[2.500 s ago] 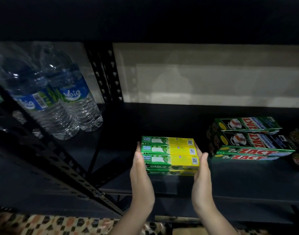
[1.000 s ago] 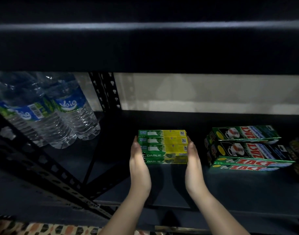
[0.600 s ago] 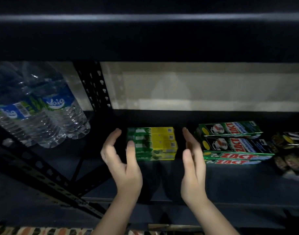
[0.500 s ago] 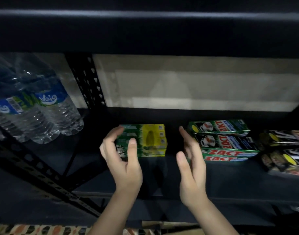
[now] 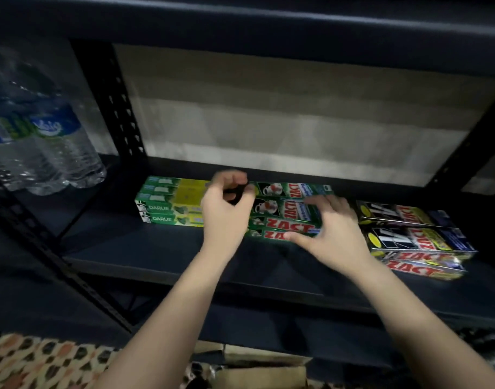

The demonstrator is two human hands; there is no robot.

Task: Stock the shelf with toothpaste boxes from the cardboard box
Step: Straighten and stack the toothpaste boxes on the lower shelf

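Observation:
A stack of green and yellow Darlie toothpaste boxes (image 5: 170, 203) lies on the dark shelf (image 5: 145, 259), with no hand on it. My left hand (image 5: 226, 211) hovers just right of that stack, at the left end of the green Zact boxes (image 5: 285, 217); its fingers are loosely curved and I see nothing in them. My right hand (image 5: 333, 231) is on the right end of the green Zact stack, thumb against the front face and fingers bent over the top. The open cardboard box (image 5: 257, 369) shows at the bottom edge.
Water bottles (image 5: 58, 153) stand on the neighbouring shelf to the left, beyond a perforated black upright (image 5: 120, 108). A stack of black Zact boxes (image 5: 414, 240) lies at the right. Another shelf board (image 5: 268, 26) hangs close above. Patterned floor (image 5: 30, 357) is at lower left.
Both hands set the Darlie stack on the shelf, let go of it and moved right to the green Zact stack. The view has swung right.

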